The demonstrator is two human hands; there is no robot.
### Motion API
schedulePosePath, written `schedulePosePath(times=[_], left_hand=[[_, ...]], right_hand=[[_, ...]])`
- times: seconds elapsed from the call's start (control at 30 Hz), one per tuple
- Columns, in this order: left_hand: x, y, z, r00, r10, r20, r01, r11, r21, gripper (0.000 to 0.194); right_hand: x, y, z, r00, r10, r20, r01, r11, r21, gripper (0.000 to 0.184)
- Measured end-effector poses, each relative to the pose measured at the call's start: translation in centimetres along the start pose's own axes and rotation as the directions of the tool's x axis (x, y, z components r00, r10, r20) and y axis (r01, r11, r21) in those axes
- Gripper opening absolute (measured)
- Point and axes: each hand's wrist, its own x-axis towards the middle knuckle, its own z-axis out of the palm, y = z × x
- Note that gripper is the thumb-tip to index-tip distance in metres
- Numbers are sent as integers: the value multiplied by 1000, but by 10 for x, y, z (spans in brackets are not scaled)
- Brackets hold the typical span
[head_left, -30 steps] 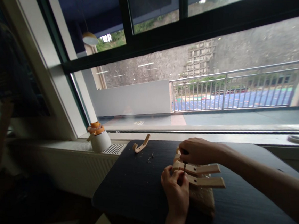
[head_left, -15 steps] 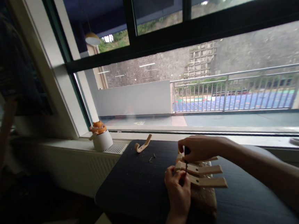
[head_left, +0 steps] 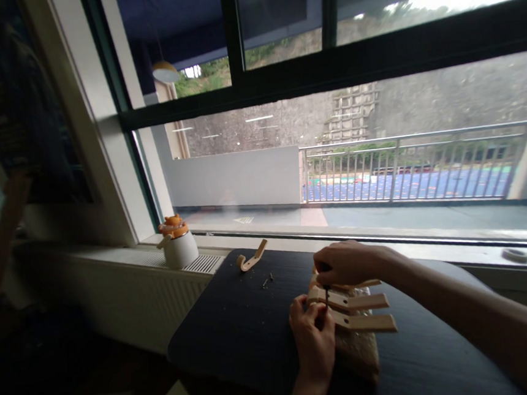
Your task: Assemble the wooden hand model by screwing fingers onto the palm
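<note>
Two screws (head_left: 265, 283) left of left grip (head_left: 314, 331), which touches nearest wooden hook (head_left: 369, 323), hold unclear; right grip (head_left: 343, 262) clamps screwdriver (head_left: 327, 297).

Tabletop (head_left: 228, 323) is offering room left of the left hand (head_left: 313, 336), loose hook (head_left: 252, 263) and screws (head_left: 265, 283) are obstructing beyond, right forearm (head_left: 442, 292) is barring rightward.

"What does the right hand (head_left: 347, 263) cover?"
"Most of the handle of the screwdriver (head_left: 326, 298)."
"And the left hand (head_left: 314, 335)?"
"The screwdriver's tip, and the curled end of the nearest wooden hook (head_left: 369, 323)."
"The right forearm (head_left: 461, 300)?"
"Cut off by the right edge."
"The screws (head_left: 265, 282)?"
"Heads too small to read."
</note>
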Motion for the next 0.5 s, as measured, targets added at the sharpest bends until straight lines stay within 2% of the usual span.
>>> schedulePosePath(times=[0.13, 0.23, 0.5], left_hand=[[-1, -1, 0, 1000, -5, 0, 5, 1000, -2, 17], [-1, 0, 0, 1000, -6, 6, 6, 1000, 2, 17], [1, 2, -2, 1000, 19, -11, -19, 1000, 15, 18]], right_hand=[[0, 1, -4, 998, -37, 45, 35, 999, 37, 28], [-3, 0, -2, 998, -53, 31, 52, 998, 42, 23], [-7, -6, -2, 998, 32, -45, -32, 999, 15, 27]])
